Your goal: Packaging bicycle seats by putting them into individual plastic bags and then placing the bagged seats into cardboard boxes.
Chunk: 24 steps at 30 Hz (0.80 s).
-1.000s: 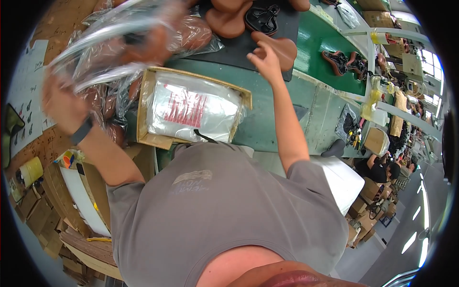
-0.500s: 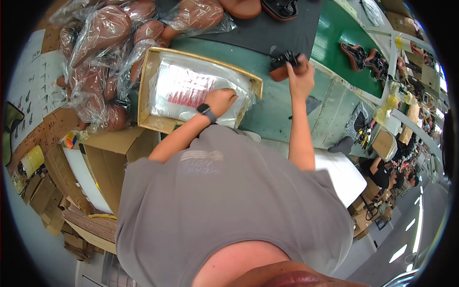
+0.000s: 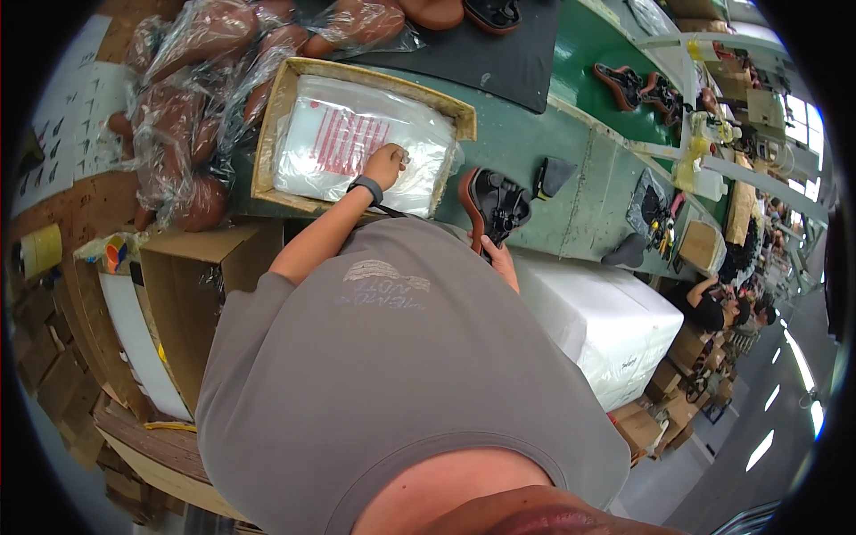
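Observation:
My left hand, a dark watch on its wrist, is over a stack of clear plastic bags with red print, inside a shallow cardboard box. Its fingers are curled together at the top bag; whether they pinch the plastic is too small to tell. Close to my body on the right, my right hand grips a black sandal with a brown sole by its near end. The sandal's straps face up, and my shirt hides part of that hand.
Brown foot forms in clear plastic are piled left of the box. Several sandals stand on the green surface at far right. A dark block-like piece lies on the green table, and a white wrapped block stands at my right.
My right hand has brought the sandal from the table's far side down toward my body and turned it. My left hand has shifted slightly left and up over the bags.

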Motion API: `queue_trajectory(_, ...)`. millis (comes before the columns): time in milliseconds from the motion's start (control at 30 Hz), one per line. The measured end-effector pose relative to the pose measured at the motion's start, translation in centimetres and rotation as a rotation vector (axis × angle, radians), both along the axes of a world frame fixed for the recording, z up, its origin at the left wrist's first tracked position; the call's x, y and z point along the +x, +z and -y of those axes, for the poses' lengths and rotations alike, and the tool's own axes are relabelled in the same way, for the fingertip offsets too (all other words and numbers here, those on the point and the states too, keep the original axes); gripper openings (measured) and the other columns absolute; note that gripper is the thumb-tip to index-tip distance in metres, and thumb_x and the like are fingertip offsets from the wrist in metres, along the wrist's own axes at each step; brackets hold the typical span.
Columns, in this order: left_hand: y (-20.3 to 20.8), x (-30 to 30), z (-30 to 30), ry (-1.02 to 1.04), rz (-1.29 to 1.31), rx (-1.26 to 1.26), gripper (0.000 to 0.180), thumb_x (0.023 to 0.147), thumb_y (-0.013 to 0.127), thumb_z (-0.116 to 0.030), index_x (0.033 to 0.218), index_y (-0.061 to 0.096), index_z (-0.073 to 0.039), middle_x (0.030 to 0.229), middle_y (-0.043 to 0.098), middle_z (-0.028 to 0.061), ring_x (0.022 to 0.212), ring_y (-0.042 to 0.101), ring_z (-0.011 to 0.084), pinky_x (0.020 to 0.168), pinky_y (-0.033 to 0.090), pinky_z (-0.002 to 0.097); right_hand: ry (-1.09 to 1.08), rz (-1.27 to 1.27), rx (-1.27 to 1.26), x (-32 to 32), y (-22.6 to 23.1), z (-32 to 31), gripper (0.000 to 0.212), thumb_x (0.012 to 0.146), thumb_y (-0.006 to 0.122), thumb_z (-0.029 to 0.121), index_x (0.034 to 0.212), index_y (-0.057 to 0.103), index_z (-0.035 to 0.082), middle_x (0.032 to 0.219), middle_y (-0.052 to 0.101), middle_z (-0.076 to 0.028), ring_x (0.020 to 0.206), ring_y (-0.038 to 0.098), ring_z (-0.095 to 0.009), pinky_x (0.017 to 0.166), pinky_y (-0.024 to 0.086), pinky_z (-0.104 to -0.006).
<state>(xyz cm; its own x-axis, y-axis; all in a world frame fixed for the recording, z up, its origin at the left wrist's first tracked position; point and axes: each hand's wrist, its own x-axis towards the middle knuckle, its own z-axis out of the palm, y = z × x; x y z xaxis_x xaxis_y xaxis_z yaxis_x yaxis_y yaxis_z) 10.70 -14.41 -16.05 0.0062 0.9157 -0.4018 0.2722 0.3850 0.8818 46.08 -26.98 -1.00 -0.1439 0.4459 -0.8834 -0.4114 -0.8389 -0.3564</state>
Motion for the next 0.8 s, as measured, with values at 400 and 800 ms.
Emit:
queue_trajectory(400,20.4,-5.1,9.9,0.054,-0.307,0.386,0.017,0.103,0.066,-0.011,0.11,0.078,-0.001,0.112,0.077,0.0224,0.1,0.074,0.0429,0.086,0.057,0.0499,0.609,-0.353,0.429,-19.9,7.5,-12.3,0.049,0.102,0.078,0.012,0.143,0.056,-0.002,0.12,0.075,-0.02,0.103,0.079,-0.03,0.088,0.069,-0.0399)
queue_trajectory(800,25.4,-14.6,11.9,0.942,1.293,0.185,0.02,0.114,0.061,-0.015,0.128,0.071,-0.005,0.11,0.076,0.0045,0.095,0.073,0.0184,0.089,0.061,0.0359,0.125,-0.488,0.46,-13.6,11.7,-13.1,0.053,0.1,0.081,0.017,0.143,0.058,-0.003,0.116,0.071,-0.018,0.1,0.071,-0.028,0.088,0.061,-0.0413)
